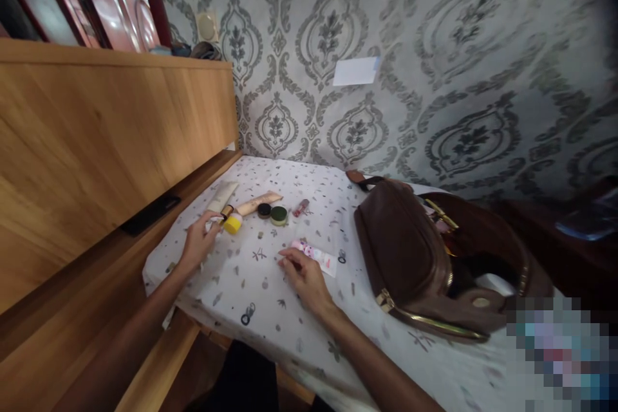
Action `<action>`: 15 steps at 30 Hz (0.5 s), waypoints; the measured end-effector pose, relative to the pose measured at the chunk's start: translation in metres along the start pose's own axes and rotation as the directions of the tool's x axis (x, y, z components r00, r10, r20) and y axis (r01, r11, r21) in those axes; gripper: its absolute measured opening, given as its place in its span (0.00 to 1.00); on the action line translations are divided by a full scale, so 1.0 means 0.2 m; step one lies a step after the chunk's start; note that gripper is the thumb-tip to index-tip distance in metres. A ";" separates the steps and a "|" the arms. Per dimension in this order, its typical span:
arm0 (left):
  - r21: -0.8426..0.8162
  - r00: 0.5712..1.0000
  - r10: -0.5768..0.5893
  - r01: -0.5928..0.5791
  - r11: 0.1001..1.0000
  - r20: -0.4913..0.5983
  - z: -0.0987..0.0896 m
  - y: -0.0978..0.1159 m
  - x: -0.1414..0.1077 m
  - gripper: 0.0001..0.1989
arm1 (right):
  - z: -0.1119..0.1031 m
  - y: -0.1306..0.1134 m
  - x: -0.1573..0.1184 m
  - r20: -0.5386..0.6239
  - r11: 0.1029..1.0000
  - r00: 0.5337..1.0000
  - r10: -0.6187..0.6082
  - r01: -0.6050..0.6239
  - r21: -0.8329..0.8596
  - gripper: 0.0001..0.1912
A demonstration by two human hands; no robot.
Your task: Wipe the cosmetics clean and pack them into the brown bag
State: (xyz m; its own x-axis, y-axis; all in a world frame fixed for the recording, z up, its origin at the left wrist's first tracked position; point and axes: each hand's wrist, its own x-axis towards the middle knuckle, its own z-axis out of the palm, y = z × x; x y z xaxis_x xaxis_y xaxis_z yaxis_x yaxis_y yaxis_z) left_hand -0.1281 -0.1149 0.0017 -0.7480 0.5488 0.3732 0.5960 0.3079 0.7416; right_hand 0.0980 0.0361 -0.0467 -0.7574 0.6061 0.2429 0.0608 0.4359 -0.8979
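On the left of the patterned cloth, my left hand [199, 242] has its fingers closed around a small bottle [226, 212] with a dark and gold end. Right beside it is a yellow-capped container [233, 224]. My right hand [304, 275] holds nothing, its fingers loosely bent above the cloth. It partly covers a white and pink tube [324, 259] lying beneath and behind it. Past the hands lie a pale tube [224, 194], a peach-coloured tube [261, 202], a small black-lidded jar [264, 210], a green-lidded jar [279, 215] and a small reddish tube [301, 208].
A brown bag [400, 238] stands open on the right, with things inside. A wooden panel [116, 116] borders the left side, and a dark flat object [152, 214] rests on the ledge below it. The patterned wall [309, 96] rises behind the cloth-covered surface [270, 296].
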 end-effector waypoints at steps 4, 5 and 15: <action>0.041 1.000 0.004 -0.003 0.999 -0.024 0.00 -0.04 0.03 0.18 | -0.01 -0.01 -0.02 0.013 0.993 0.998 -0.063 0.064 -0.101 0.14; 0.055 1.000 0.019 -0.017 0.998 -0.022 0.01 -0.03 0.03 0.18 | -0.01 -0.01 -0.03 0.010 0.989 0.997 -0.080 0.081 -0.126 0.13; 0.092 0.963 0.259 -0.265 0.960 0.072 0.13 0.09 0.02 0.14 | -0.05 -0.06 -0.04 -0.084 0.984 0.986 -0.145 0.135 -0.113 0.13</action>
State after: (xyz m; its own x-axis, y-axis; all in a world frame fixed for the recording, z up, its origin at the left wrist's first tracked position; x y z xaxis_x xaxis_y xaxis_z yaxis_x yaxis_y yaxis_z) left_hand -0.1122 -0.0870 0.0009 -0.5451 0.6640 0.5118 0.7972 0.2214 0.5617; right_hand 0.1102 0.0326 -0.0338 -0.7007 0.5904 0.4006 0.0309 0.5861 -0.8097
